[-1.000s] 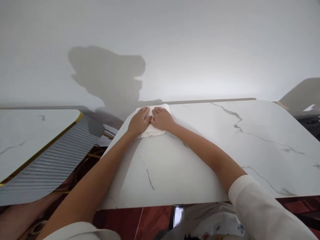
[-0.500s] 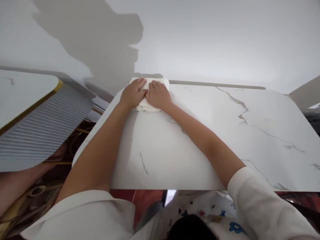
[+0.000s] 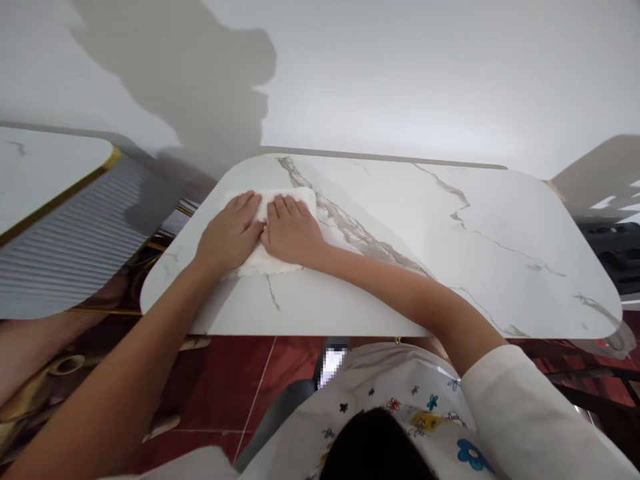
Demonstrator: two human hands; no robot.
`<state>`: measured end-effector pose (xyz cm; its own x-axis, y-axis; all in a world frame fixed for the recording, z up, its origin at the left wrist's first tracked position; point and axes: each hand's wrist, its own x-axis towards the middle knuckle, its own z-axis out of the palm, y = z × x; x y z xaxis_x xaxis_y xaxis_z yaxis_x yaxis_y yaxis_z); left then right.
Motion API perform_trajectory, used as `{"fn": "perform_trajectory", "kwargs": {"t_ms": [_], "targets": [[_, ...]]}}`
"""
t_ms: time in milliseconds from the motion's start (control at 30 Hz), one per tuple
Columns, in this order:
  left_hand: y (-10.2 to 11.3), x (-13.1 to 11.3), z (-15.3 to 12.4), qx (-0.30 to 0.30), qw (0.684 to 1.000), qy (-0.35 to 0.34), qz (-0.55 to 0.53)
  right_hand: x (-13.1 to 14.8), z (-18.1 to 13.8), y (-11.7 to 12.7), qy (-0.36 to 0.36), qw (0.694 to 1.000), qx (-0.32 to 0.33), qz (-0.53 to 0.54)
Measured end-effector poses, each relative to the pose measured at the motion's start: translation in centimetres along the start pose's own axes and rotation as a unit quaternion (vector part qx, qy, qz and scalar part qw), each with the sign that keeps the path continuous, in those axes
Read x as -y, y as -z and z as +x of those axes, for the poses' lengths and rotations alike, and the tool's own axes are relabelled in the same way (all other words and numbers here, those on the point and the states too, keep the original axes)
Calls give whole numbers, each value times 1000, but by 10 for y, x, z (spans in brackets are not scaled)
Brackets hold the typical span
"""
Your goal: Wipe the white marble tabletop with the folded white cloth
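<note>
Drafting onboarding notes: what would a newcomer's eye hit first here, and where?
First, the left hand and right hand, side by side on a white cloth toward the left end of the marble-patterned tabletop. Next, the big shadow on the wall, upper left. Then the broad gray-brown vein slanting toward the right forearm.

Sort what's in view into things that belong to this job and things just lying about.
Part of the job:
white cloth
left hand, on the cloth
right hand, on the cloth
marble-patterned tabletop, beneath the cloth

Just about:
ribbed, gold-edged table at left
device with pixelated screen
black object at far right, unclear
</note>
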<state>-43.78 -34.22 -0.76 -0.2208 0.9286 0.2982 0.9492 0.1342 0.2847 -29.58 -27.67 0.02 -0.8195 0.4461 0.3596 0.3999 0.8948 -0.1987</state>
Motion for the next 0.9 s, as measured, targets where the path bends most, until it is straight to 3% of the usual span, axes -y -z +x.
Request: {"fn": "perform_trajectory", "kwargs": {"t_ms": [233,400,500,633,900], "targets": [[3,-52,-73,-28,998,5,60,20,-70,23,38,999,-2,8],[-12,-97,-88,-27,995,3,93,2,-110,41,42,999,5,4],[-25,-120,-71,-18,995,-4,99,-25,-119,50,31,999,18,4],[-41,-134,-21,-8,997,-10,80,-68,-102,57,6,999,34,2],[-57,-110,75,-34,999,-15,16,-131,-28,42,-21,999,49,-3]]}}
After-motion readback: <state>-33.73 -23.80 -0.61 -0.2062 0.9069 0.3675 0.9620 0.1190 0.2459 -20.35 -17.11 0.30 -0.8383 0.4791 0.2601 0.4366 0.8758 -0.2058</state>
